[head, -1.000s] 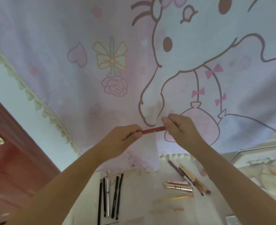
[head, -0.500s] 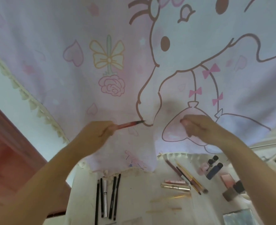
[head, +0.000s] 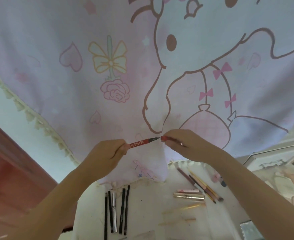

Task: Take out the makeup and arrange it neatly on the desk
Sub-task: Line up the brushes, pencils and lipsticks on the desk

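1. Half a second ago the hands were well apart, the left holding the uncapped red liner pen alone and the right off to the side against the curtain. They have since come back together, so the pen's tip and the cap nearly meet.
2. The left hand (head: 106,153) grips the red liner pen (head: 142,143) by its rear end, fingers curled round the barrel.
3. The right hand (head: 186,144) pinches the red cap (head: 168,138) between thumb and fingers, its open end facing the pen tip. Whether tip and cap touch is hard to tell, though they look just apart.
4. The pen has a red barrel with white lettering reading "MINSH", a dark collar and a fine dark pointed tip.
5. Its long axis runs nearly level across the view, rising slightly toward the right, with the tip pointing right at the cap.
6. Pen and cap are held in the air in front of the cartoon-printed curtain (head: 90,84), above the far edge of the white desk (head: 146,213).
7. On the desk below, a row of black pencils and a silver tube (head: 114,207) lies side by side at the left. At the right are a gold tube (head: 188,195), a pink tube (head: 187,190) and slanted brushes (head: 201,186).
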Available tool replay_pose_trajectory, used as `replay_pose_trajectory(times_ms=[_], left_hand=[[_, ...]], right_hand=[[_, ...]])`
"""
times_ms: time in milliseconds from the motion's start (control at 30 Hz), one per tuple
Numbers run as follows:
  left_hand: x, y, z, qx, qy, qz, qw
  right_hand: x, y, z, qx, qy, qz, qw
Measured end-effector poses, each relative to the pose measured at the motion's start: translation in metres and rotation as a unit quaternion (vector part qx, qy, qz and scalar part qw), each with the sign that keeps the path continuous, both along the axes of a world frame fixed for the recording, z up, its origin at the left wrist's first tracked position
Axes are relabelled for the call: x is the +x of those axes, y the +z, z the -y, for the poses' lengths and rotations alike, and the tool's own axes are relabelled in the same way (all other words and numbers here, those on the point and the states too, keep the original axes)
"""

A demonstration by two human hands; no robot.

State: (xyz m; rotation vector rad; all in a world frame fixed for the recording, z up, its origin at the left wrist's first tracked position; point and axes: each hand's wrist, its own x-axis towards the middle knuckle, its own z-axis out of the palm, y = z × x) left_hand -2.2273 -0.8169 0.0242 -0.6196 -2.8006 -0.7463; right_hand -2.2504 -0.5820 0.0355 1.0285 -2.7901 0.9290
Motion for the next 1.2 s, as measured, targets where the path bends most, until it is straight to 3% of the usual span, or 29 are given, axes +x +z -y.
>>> replay_pose_trajectory(times_ms=[333, 633, 900, 1200], left_hand=[[0.0, -0.024, 0.006, -0.073, -0.011, 0.065, 0.995], [0.009, -0.118, 0.012, -0.049, -0.033, 0.274, 0.96], [0.024, -0.209, 0.001, -0.106, 0.09, 0.409, 0.902], [0.028, -0.244, -0.016, -0.049, 0.176, 0.463, 0.867]], right_hand=[[-0.013, -0.021, 0.013, 0.065, 0.037, 0.009, 0.997], [-0.034, -0.105, 0.046, 0.192, 0.115, 0.102, 0.969], [-0.044, -0.208, 0.09, 0.35, 0.188, 0.087, 0.914], [-0.057, -0.258, 0.113, 0.316, 0.186, 0.084, 0.927]])
